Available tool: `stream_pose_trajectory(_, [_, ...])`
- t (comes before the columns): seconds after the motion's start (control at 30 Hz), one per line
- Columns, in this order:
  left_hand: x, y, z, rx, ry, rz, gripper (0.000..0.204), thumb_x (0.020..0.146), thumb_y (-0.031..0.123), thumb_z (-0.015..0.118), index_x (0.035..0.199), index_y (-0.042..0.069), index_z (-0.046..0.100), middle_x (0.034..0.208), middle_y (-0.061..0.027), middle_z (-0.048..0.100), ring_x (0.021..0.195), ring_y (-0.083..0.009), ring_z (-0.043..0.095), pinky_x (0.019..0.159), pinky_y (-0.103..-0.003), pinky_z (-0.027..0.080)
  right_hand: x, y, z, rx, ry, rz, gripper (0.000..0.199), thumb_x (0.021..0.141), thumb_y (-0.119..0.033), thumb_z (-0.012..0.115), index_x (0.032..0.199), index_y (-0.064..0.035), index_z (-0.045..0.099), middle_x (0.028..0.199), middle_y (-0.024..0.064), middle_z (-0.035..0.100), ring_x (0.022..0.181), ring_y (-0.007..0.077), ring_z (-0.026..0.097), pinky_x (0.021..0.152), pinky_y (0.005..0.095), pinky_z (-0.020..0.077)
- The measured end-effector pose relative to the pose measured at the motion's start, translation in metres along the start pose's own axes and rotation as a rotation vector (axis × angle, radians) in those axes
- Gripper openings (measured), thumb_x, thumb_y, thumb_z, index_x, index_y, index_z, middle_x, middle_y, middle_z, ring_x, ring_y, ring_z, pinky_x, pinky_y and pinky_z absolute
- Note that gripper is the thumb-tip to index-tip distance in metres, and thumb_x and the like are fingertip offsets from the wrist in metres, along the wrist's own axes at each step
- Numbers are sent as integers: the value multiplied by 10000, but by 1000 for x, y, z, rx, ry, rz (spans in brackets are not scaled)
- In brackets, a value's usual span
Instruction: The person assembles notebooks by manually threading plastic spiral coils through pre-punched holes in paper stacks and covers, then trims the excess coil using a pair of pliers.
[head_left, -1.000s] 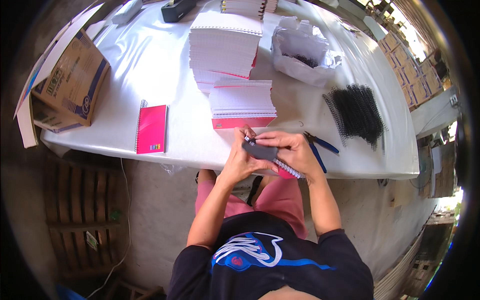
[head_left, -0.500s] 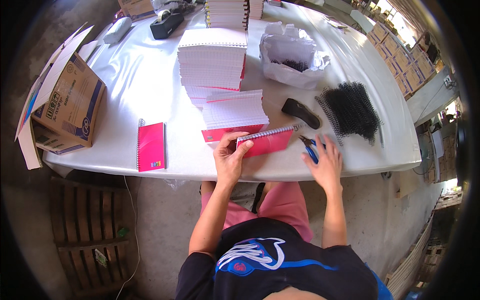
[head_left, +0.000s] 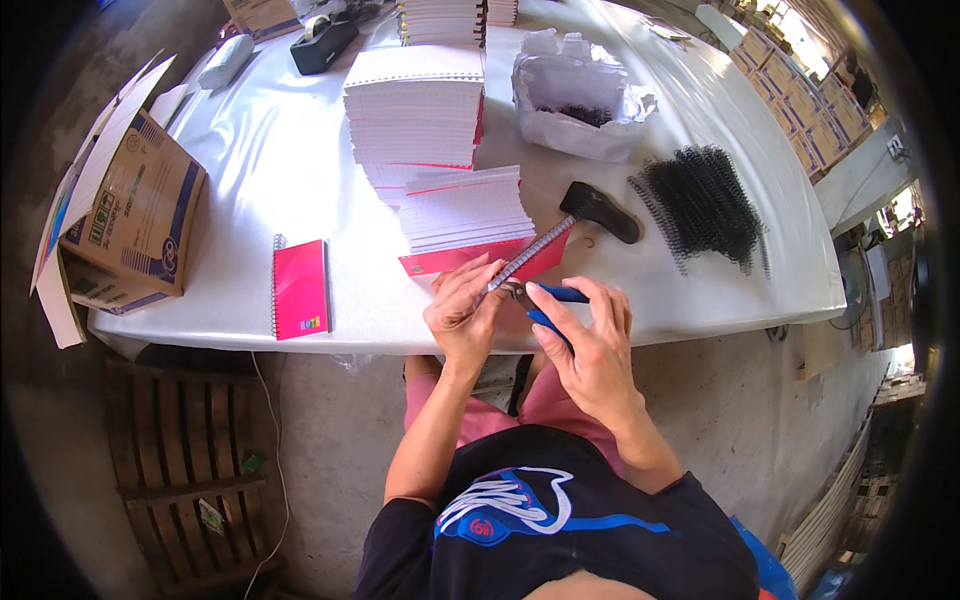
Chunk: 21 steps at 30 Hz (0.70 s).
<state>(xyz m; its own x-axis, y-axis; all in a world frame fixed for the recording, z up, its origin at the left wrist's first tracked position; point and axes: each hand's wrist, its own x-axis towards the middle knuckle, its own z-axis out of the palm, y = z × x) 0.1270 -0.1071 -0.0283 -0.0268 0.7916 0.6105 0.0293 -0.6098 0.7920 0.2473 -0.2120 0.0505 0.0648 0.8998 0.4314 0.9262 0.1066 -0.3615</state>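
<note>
head view: so the red notebook (head_left: 550, 256) is held up near the front edge of the table (head_left: 240, 190), just by the shorter pile of pages (head_left: 467, 212). left hand (head_left: 463, 316) is closed around its near end, fingers pinching by the spine. right hand (head_left: 597, 352) is half curled round the blue-handled pliers (head_left: 562, 294), handles spread, nose right at the end of the coil (head_left: 535, 248). can't tell if the tips are actually biting the wire. progress-wise, i'd call this one nearly there: coil looks threaded along the spine, probably just the end left to sort. one pink notebook (head_left: 301, 290) off to the left looks fully bound. plenty left tho: the tall stack (head_left: 412, 112) and shorter pile show no coils i can make out, and there's a heap of black coils (head_left: 700, 212) on the right.
</note>
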Motion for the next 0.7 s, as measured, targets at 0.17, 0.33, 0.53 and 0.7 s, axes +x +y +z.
stream_pose_trajectory(0.17, [-3, 0, -2, -31, -8, -44, 233, 745, 36, 748, 975, 67, 737, 904, -58, 729, 888, -173, 683, 843, -289, 388, 0, -4, 1, -31, -84, 32, 365, 923, -339, 554, 1276, -253, 584, 1126, 96, 515, 1056, 288, 490, 931, 506, 347])
stream_pose_trajectory(0.33, [-9, -3, -2, -2, -57, -53, 239, 759, 44, 741, 994, 87, 735, 867, -19, 735, 825, -118, 679, 888, -272, 345, -7, 4, 4, 539, -255, 222, 387, 954, -330, 516, 1312, -185, 543, 1016, 121, 551, 954, 297, 548, 838, 418, 430])
stream_pose_trajectory(0.53, [4, -3, -4, -281, 21, -300, 238, 782, 4, 741, 1017, 2, 703, 856, -51, 698, 767, -79, 614, 690, -197, 458, -12, 18, 5, 536, -242, 181, 419, 978, -370, 455, 1326, -148, 522, 1108, 153, 533, 1012, 312, 548, 900, 481, 401])
stream_pose_trajectory(0.7, [14, -2, -19, -441, 51, -442, 226, 835, 39, 711, 1049, -4, 655, 903, -16, 640, 773, -54, 551, 687, -182, 439, -33, 81, 13, -401, -213, 270, 527, 945, -408, 501, 1416, -188, 410, 1385, 137, 384, 1306, 327, 341, 1007, 675, 155])
